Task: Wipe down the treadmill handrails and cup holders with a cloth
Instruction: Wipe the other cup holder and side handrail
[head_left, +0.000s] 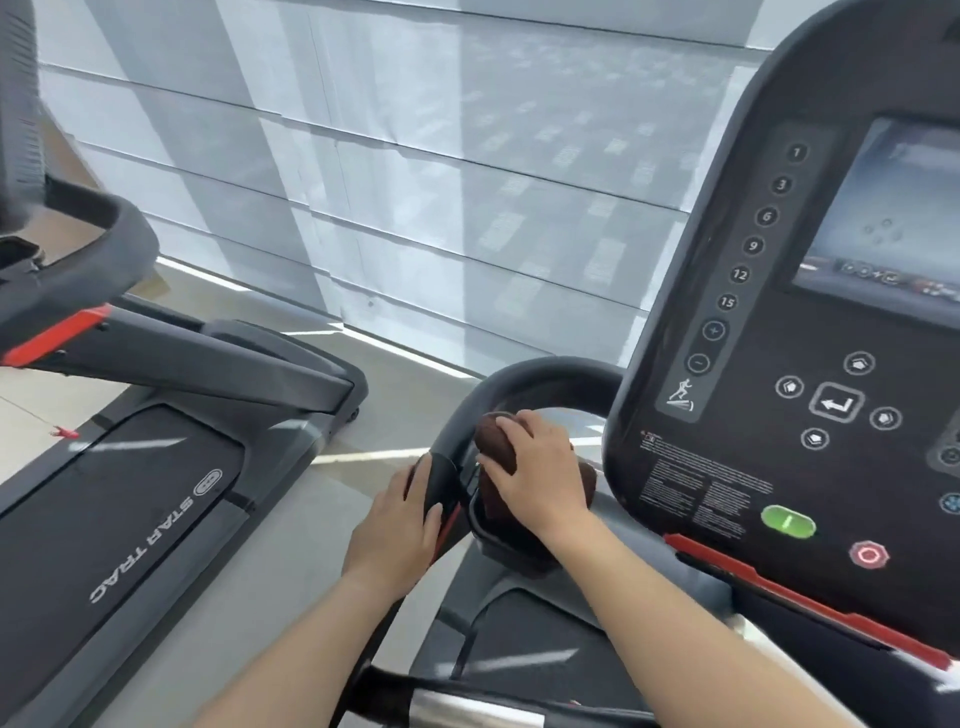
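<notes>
A dark curved handrail (524, 376) loops out from the left side of the treadmill console (727, 467). My left hand (400, 525) is wrapped around the rail's lower left stretch. My right hand (540, 467) presses a bunched brown cloth (493, 441) down into the black cup holder (498, 535) just left of the console. Part of the cloth shows past my fingers at the top and to the right of my wrist; the inside of the cup holder is mostly hidden.
A second treadmill (156, 499) marked STAR TRAC stands to the left, its own handrail (98, 244) at the upper left. The console has a screen (883, 218), number keys, a green button (788, 522) and a red stop button (867, 554). Window blinds (415, 156) fill the background.
</notes>
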